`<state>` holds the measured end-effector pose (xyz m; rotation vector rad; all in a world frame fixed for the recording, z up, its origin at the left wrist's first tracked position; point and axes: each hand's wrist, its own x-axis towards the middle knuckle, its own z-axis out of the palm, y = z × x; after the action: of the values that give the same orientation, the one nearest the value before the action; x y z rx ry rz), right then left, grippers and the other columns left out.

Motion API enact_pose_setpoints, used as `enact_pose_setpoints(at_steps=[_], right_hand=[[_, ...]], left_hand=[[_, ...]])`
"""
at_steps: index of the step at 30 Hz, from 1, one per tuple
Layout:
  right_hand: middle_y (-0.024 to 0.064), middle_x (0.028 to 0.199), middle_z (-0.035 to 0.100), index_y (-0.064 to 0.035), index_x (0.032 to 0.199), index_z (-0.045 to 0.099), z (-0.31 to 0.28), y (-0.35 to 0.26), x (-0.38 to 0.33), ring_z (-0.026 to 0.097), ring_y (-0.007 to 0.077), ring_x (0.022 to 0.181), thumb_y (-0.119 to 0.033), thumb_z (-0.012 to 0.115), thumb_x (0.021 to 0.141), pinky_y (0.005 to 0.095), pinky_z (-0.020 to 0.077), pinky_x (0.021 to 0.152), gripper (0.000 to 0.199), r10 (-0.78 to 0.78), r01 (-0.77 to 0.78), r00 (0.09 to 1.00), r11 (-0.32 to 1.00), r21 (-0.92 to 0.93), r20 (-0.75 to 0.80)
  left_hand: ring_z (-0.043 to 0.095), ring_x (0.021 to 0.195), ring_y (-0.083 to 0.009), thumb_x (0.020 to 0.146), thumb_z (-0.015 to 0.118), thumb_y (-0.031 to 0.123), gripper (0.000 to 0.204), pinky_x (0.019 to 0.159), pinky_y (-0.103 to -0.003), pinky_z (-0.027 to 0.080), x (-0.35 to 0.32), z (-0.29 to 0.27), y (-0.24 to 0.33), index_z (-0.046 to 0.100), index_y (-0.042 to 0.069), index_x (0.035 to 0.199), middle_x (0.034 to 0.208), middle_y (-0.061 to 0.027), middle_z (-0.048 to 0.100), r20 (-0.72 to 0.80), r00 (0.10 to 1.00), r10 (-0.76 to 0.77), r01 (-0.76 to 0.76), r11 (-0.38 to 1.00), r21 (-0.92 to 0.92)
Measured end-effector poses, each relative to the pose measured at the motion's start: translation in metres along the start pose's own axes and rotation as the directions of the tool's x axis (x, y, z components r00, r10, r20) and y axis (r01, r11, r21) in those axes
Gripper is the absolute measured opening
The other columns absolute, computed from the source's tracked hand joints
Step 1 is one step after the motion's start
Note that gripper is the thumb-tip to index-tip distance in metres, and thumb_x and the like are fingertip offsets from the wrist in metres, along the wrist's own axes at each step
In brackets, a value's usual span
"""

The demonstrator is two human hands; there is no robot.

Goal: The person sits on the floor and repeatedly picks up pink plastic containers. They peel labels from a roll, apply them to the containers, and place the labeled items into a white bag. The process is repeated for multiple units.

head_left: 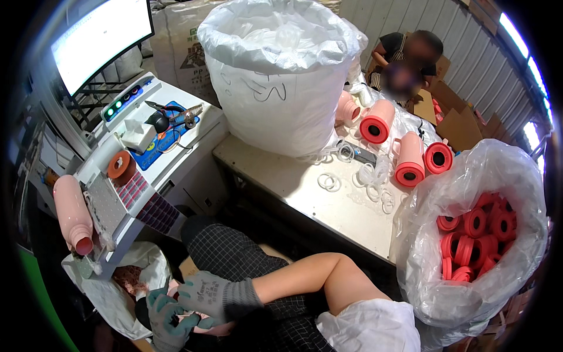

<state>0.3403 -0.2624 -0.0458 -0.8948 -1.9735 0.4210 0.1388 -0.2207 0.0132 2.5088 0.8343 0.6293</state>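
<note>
Both my hands wear grey gloves with teal fingertips and are close together over my lap at the lower left. My left hand (168, 324) has its fingers curled round a pink object (219, 329), which is mostly hidden by the gloves. From the right, my right hand (208, 294) reaches across and closes on the same pink object from above. Its kind cannot be made out. Beside my hands, a white bag (102, 299) stands open with brown, mesh-like material inside.
A pink bottle (73, 211) lies on the workstation at left, near a tape roll (121, 167) and pliers (164, 108). Pink jugs (378, 120) and clear rings (329, 182) lie on the white table (275, 182). A big white sack (275, 100), a bag of red lids (469, 246) and another person (410, 58) are beyond.
</note>
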Motion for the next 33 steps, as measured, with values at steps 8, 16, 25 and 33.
enact_pose_setpoints(at_steps=[8,16,25,33], right_hand=[[0.0191,0.116,0.059,-0.0033,0.106,0.066,0.005,-0.012,0.017,0.056,0.0331,0.105,-0.039,0.070,0.079,0.0450,0.0449,0.090,0.045,0.109,-0.093,0.981,0.990,-0.103,0.160],[0.0078,0.098,0.069,-0.0145,0.078,0.071,-0.018,-0.018,0.031,0.069,0.0232,0.085,-0.039,0.072,0.087,0.0375,0.0536,0.068,0.026,0.119,-0.058,0.964,0.966,-0.254,0.236],[0.0025,0.102,0.068,-0.0224,0.119,0.069,-0.034,-0.021,0.035,0.068,0.0218,0.084,-0.035,0.078,0.083,0.0366,0.0510,0.070,0.039,0.051,-0.034,0.972,0.997,-0.076,0.229],[0.0058,0.111,0.071,-0.0099,0.123,0.067,-0.037,-0.017,0.019,0.067,0.0231,0.077,-0.038,0.082,0.083,0.0365,0.0483,0.068,0.051,0.087,-0.085,0.993,0.996,-0.027,0.079]], left_hand=[[0.061,0.089,-0.0400,0.088,0.061,0.016,0.020,0.083,-0.051,0.046,0.006,-0.015,0.013,0.068,0.002,0.101,0.089,-0.0202,0.064,-0.053,0.987,-0.155,0.164,0.940,0.301],[0.056,0.108,-0.0337,0.082,0.071,0.038,0.029,0.093,-0.052,0.045,0.058,-0.052,0.030,0.075,0.012,0.096,0.104,-0.0105,0.062,0.265,0.959,-0.099,-0.080,0.804,0.589],[0.067,0.091,-0.0324,0.090,0.070,0.044,0.036,0.079,-0.045,0.052,0.059,-0.052,0.010,0.071,0.008,0.094,0.098,-0.0110,0.062,0.495,0.844,-0.207,0.073,0.958,0.277],[0.068,0.077,-0.0342,0.085,0.070,0.031,0.022,0.066,-0.046,0.052,0.059,-0.032,0.010,0.065,0.009,0.088,0.083,-0.0125,0.067,0.225,0.945,-0.238,0.195,0.961,0.195]])
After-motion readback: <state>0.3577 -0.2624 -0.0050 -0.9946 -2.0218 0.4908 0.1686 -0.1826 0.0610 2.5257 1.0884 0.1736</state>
